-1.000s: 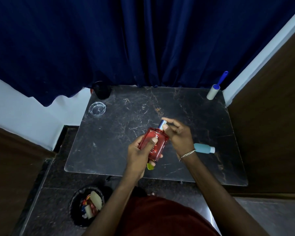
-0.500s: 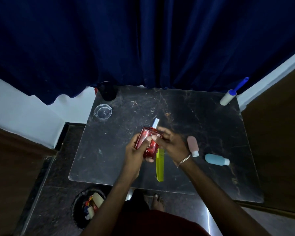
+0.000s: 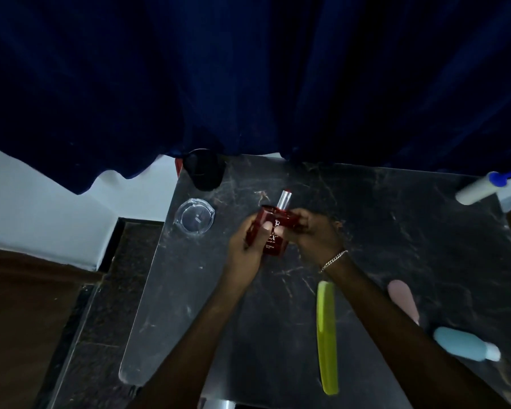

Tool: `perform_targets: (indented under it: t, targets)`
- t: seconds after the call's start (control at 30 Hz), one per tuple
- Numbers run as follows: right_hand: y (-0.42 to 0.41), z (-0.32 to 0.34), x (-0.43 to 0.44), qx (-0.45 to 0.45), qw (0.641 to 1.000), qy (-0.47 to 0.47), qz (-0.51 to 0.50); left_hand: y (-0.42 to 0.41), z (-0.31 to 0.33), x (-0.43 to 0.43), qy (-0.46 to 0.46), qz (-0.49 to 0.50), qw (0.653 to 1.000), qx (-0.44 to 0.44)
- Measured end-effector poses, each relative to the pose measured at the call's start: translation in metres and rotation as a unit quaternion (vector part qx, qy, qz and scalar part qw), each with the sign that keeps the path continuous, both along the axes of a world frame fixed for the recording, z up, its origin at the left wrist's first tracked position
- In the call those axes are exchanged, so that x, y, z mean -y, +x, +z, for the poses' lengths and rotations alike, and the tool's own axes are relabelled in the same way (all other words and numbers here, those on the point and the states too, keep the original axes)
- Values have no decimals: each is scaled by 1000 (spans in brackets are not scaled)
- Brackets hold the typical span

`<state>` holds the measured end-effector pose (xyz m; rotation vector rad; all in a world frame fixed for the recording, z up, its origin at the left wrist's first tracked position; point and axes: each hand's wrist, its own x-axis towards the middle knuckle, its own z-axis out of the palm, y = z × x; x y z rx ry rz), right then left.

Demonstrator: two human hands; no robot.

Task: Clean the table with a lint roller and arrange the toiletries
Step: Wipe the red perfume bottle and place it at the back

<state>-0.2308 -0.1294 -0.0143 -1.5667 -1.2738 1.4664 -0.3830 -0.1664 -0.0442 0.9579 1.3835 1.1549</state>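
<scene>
Nearest me, right of the red perfume bottle point(image 3: 273, 234): green comb point(image 3: 326, 335) flat on the surface point(image 3: 396, 231), with the pink bottle point(image 3: 401, 299) and blue bottle point(image 3: 460, 343) lying further right. I hold the perfume bottle in both hands. My left hand point(image 3: 245, 249) has its fingers wrapped round the body, my right hand point(image 3: 316, 231) pinches its upper right side, silver sprayer pointing away. Left of it: glass ashtray point(image 3: 194, 216). Far right of it: lint roller point(image 3: 478, 193) at the back corner.
</scene>
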Motion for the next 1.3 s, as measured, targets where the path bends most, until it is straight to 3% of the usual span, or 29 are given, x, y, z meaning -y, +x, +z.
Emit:
perform_targets:
  t: [0.13,0.33,0.6,1.3]
  targets:
    - [-17,-26,-54,33,998,51,16,-17,-34,-48,10,11,1000,-21]
    - [-38,-69,-120,84,990,115,12,-28,-75,-101,30,-1,992,-120]
    - [-53,-99,-173,96,982,162,-4,-30,-103,-145,62,-11,990,-123]
    - [-58,-120,-186,106,981,162,26,-37,-103,-159,39,-15,999,-13]
